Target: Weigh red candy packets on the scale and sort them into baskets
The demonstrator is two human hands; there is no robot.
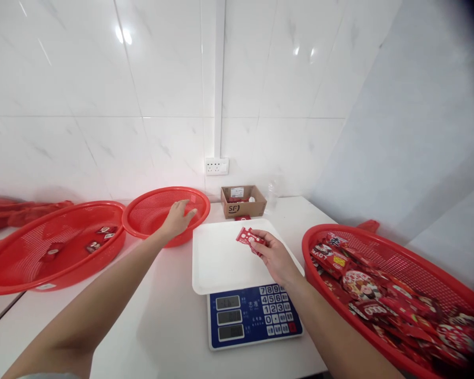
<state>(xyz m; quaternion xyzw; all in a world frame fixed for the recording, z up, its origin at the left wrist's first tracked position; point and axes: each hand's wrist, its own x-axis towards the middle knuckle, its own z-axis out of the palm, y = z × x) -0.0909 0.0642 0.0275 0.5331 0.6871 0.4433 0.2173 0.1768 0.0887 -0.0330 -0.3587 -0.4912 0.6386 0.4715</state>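
My right hand [274, 253] pinches a small red snack packet [249, 238] over the white weighing tray [217, 263] of a blue-faced electronic scale [253, 316]. My left hand [178, 217] reaches out to the small red mesh basket [150, 210], its fingers curled over the basket's front rim. A large red basket [312, 237] at my right is heaped with several red snack packets [379, 295]. Another large red basket [31, 268] at my left holds a few small packets [98, 239].
A small open cardboard box [243, 201] stands at the back against the tiled wall, below a wall socket [217, 166]. A clear plastic bottle [272, 193] stands beside the box. Red items [19, 210] lie at the far left.
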